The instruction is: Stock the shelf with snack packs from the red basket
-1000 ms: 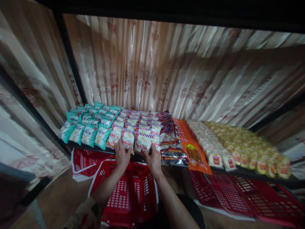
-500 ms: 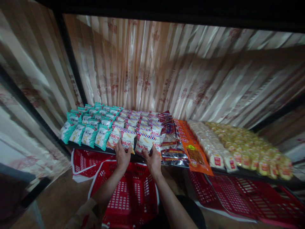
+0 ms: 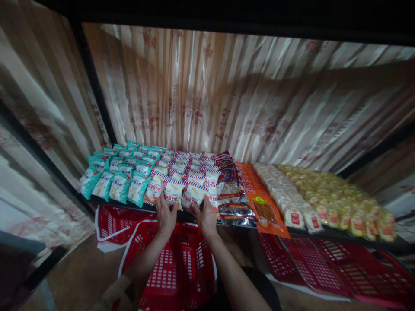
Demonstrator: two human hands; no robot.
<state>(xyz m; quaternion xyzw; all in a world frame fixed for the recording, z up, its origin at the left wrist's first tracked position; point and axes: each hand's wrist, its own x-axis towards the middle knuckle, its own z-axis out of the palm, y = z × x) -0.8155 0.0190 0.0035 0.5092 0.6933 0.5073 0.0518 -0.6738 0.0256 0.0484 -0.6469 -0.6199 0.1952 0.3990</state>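
Observation:
Both my hands rest at the front edge of a dark shelf (image 3: 106, 201) lined with snack packets. My left hand (image 3: 166, 216) lies with fingers stretched up against a white packet with a red-and-blue striped top (image 3: 173, 193). My right hand (image 3: 205, 217) touches the neighbouring striped packet (image 3: 193, 194), thumb and fingers apart around its lower edge. Neither packet is lifted. Several more striped packets fill the rows behind them.
Teal packets (image 3: 119, 185) sit at the shelf's left, dark foil bags (image 3: 231, 194) and an orange bag (image 3: 262, 203) to the right, then rows of small yellow-and-white packets (image 3: 324, 198). Red baskets (image 3: 181, 268) lie on the floor below. A striped curtain (image 3: 227, 95) hangs behind.
My hands have shifted slightly along the front striped packets, nudging them back into line. The view has tilted a little.

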